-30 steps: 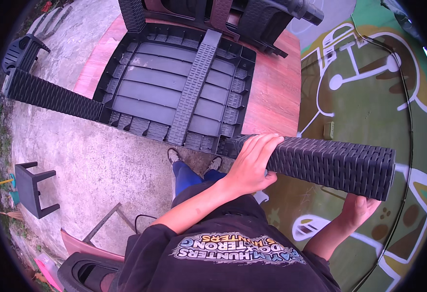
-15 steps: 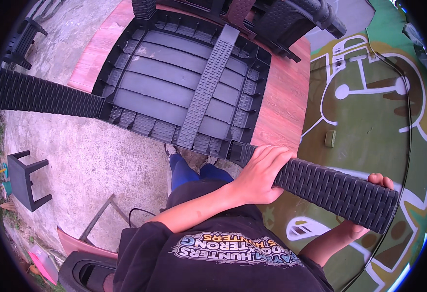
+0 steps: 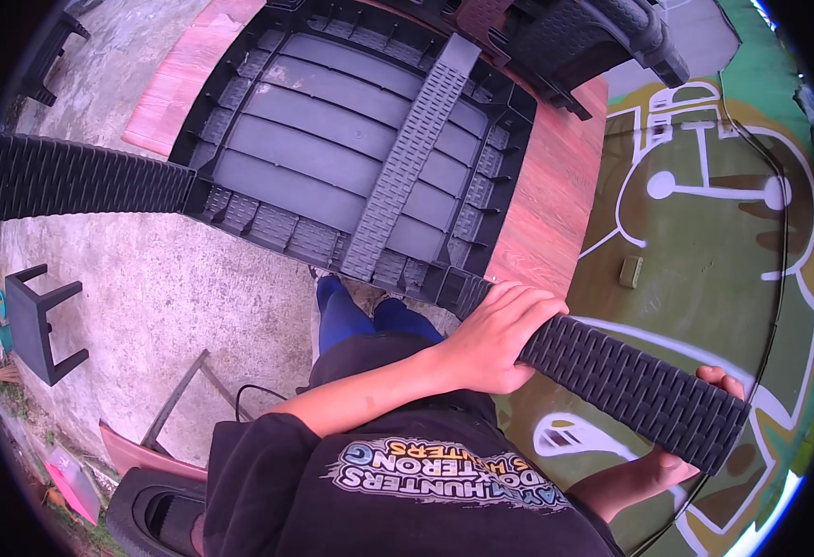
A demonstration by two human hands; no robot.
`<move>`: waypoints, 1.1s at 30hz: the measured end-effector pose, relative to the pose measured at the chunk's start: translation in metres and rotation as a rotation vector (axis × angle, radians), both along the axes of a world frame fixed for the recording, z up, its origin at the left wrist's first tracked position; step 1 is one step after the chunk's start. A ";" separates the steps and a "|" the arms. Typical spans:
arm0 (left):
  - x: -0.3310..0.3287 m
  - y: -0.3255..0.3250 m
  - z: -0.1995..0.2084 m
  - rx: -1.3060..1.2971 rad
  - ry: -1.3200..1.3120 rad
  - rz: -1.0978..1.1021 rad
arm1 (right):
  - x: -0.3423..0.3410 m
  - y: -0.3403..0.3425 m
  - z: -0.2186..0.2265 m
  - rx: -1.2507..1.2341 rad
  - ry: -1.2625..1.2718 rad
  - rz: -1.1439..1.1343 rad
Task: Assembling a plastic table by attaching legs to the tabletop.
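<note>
left hand point(image 3: 495, 339) was wrapped over the near end of a black woven-texture table leg point(image 3: 625, 381), fingers point(image 3: 518, 302) pressed together on top. right hand point(image 3: 695, 436) gripped the leg's far end from below, only fingertips showing over the edge. leg's near end sat at the corner of the upturned black table point(image 3: 351, 158), which lay on a reddish board point(image 3: 546, 223). another leg point(image 3: 82, 176) stuck out left. small black stool point(image 3: 40, 320) stood on the concrete.

Upturned tabletop point(image 3: 333, 158) on wooden board point(image 3: 546, 213); stool point(image 3: 40, 320) far left.
</note>
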State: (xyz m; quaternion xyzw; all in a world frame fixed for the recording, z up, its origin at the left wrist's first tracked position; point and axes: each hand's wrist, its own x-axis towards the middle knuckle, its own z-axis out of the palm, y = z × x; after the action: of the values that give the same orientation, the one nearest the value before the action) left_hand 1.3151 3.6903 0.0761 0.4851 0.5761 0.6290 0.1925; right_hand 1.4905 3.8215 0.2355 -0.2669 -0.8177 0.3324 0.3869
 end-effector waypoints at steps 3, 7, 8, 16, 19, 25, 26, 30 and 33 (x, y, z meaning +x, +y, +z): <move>-0.004 -0.002 -0.012 -0.044 0.035 0.007 | 0.006 0.003 -0.006 -0.070 -0.108 0.128; -0.010 -0.010 -0.022 -0.069 0.041 -0.044 | 0.006 0.008 -0.018 0.027 -0.139 0.308; -0.011 -0.011 -0.024 -0.096 0.042 -0.045 | 0.001 0.003 -0.019 -0.041 -0.134 0.258; -0.018 -0.009 -0.040 -0.215 0.098 -0.115 | -0.005 0.014 -0.051 -0.177 -0.073 0.331; -0.018 -0.008 -0.044 -0.174 0.096 -0.106 | -0.014 0.007 -0.045 -0.257 -0.073 0.332; -0.021 -0.028 -0.028 -0.341 0.193 -0.131 | -0.018 0.007 -0.060 -0.357 0.062 0.390; -0.029 -0.032 -0.025 -0.437 0.223 -0.098 | -0.017 0.009 -0.062 -0.347 0.060 0.422; -0.057 -0.056 -0.044 -0.857 0.394 0.263 | -0.012 0.026 -0.059 -0.497 0.111 0.496; -0.070 -0.062 -0.080 -1.023 0.378 0.687 | -0.013 0.038 -0.062 -0.607 0.171 0.509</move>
State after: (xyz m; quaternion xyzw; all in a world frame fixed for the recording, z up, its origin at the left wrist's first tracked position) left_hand 1.2455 3.6282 -0.0040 0.2222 0.9497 0.2045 0.0823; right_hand 1.4777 3.8590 0.1731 -0.1295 -0.6871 0.6649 0.2626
